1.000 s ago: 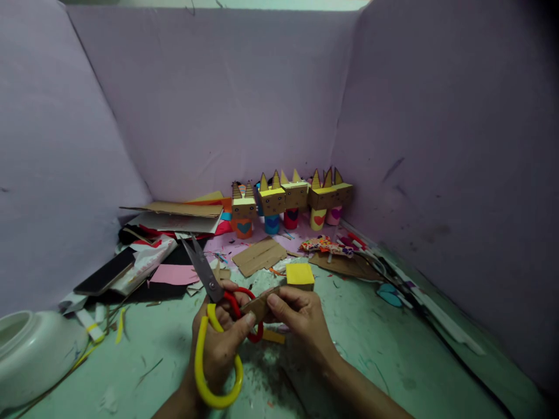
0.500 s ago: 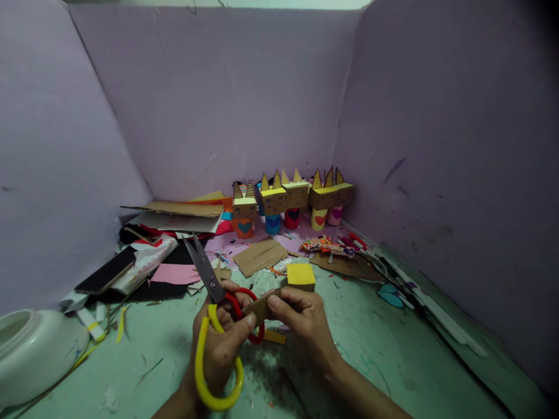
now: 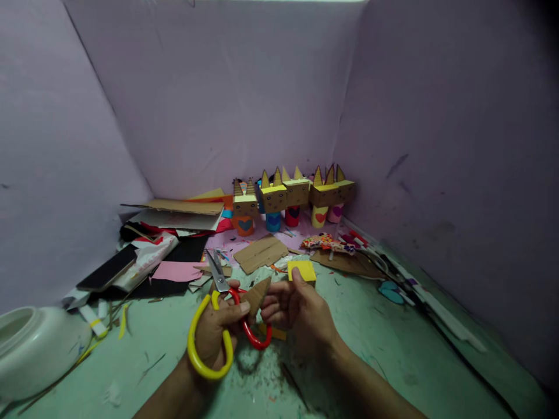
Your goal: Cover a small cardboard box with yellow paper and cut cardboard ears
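My left hand [image 3: 209,337] is closed on a pointed piece of brown cardboard [image 3: 261,295], its thumb pressing on the piece's lower end. The same hand carries a pair of scissors [image 3: 221,283] with one yellow and one red handle, blades pointing up and away. Just right of the cardboard is my right hand [image 3: 308,311], thumb raised and fingers loosely curled apart, with nothing seen in it. Behind that thumb sits a small yellow-topped cardboard box [image 3: 309,270], partly covered. A yellow-brown strip [image 3: 277,333] lies on the table below the hands.
Several box-headed figures with pointed ears [image 3: 274,201] stand along the back. Cardboard sheets [image 3: 183,208] and papers are piled at left, near a white pot [image 3: 48,349]. A flat cardboard piece [image 3: 262,254] lies mid-table. A black cable [image 3: 458,361] runs down the right side.
My right hand has let go of the cardboard and opened, its thumb now up. The cardboard piece has turned to point upward in my left hand. The scissors have swung, red handle lower.
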Demonstrator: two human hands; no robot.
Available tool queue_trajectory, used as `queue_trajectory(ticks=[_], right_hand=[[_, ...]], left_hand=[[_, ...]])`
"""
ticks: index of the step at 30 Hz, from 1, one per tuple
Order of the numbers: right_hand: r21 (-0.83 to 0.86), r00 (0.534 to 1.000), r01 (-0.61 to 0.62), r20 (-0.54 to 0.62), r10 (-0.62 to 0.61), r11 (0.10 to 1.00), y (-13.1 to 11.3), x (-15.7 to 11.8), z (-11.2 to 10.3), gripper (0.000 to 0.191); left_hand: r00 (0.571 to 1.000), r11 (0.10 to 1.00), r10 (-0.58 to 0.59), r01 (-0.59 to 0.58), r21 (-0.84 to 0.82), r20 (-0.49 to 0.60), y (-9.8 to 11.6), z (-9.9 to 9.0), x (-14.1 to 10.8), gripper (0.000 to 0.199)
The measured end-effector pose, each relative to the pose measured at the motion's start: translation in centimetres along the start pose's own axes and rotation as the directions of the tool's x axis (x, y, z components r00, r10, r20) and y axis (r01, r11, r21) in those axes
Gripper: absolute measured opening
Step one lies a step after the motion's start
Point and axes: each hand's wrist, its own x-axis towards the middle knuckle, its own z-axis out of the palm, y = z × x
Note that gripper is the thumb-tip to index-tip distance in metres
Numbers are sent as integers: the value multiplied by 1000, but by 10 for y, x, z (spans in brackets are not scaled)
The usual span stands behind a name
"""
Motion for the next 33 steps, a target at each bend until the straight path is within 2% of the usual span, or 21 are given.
queue_trajectory(ticks=[3, 6, 8, 10, 12, 14, 22, 29, 33], right_hand=[[-14, 1000, 19, 2, -19, 1000, 2, 1, -1, 50], [-136, 995, 94, -20, -97, 986, 5, 0, -3, 40], [-261, 990, 134, -9, -141, 956, 5, -1, -3, 35], [-347, 982, 180, 13, -187, 920, 4, -2, -2, 29], [-374, 968, 243, 29, -251, 895, 4, -3, 0, 24], [-369, 955, 290, 48, -294, 883, 3, -3, 0, 20], [-424, 939, 339, 94, -332, 840, 4, -4, -2, 20], [-414, 920, 387, 107, -378, 824, 9, -2, -4, 18], [-423, 925, 376, 113, -364, 824, 9, -2, -5, 19]], left_hand=[[999, 998, -49, 50, -23, 21, 0, -2, 2, 49], [1000, 999, 3, -4, 40, 21, 0, -2, 0, 48], [996, 984, 89, -91, 153, 21, -1, -1, -4, 47], [973, 939, 230, -230, 256, 30, -2, 2, -8, 45], [931, 881, 362, -360, 308, 55, -3, 5, -11, 43], [905, 849, 422, -417, 326, 58, -4, 9, -14, 40], [895, 843, 445, -433, 318, 38, -3, 15, -18, 38], [886, 817, 454, -458, 351, 98, -5, 9, -16, 36], [885, 818, 453, -459, 345, 104, -4, 10, -17, 37]])
